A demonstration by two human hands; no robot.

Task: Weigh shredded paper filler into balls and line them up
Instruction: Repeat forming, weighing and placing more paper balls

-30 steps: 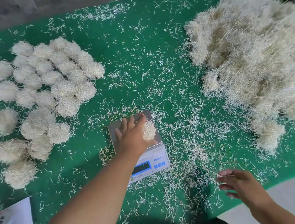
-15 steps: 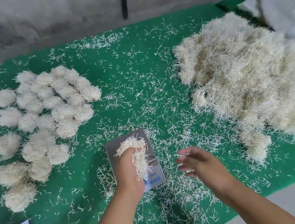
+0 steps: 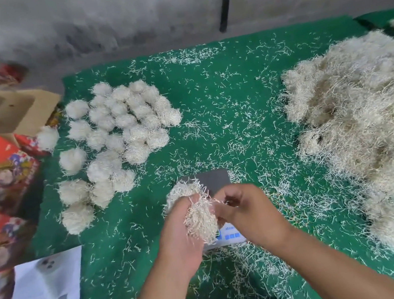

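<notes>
Shredded cream paper clump point(image 3: 200, 218) sits between both hands, above the grey flat scale point(image 3: 216, 184). Left hand point(image 3: 179, 234) has a curled grip around it. Right hand point(image 3: 248, 215) pinches its side. Finished fluffy paper balls point(image 3: 120, 136) lie left of the grip, big loose paper pile point(image 3: 371, 129) right, on the green tabletop point(image 3: 222, 108).

Head view looks down, close over table point(image 3: 235, 105).
</notes>
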